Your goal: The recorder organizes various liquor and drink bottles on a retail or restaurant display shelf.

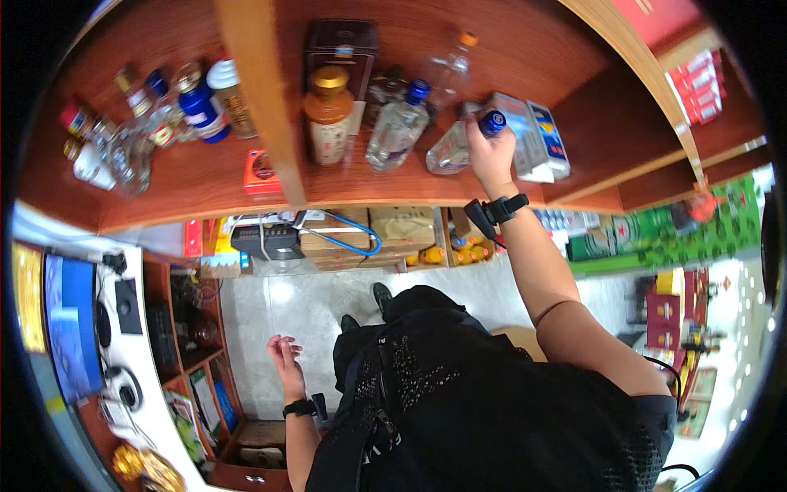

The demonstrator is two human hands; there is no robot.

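My right hand (492, 149) is closed around the neck of a clear glass bottle (449, 150) with a blue cap, tilted over the wooden shelf (356, 187). Whether its base touches the board I cannot tell. To its left stands a similar blue-capped glass bottle (396, 132), and beyond that a brown bottle (329, 120) with a gold cap. A clear bottle with an orange cap (455, 67) is behind them. Right of my hand are small boxes (547, 138). My left hand (287, 361) hangs low over the floor, fingers loosely curled, holding nothing.
An upright wooden divider (261, 104) separates the shelf from more bottles (209, 114) and a red box (261, 172) at left. Cardboard boxes (335, 246) and a blue-handled tool (350, 237) lie below the shelf. A white counter (154, 320) with a monitor (72, 326) stands at left.
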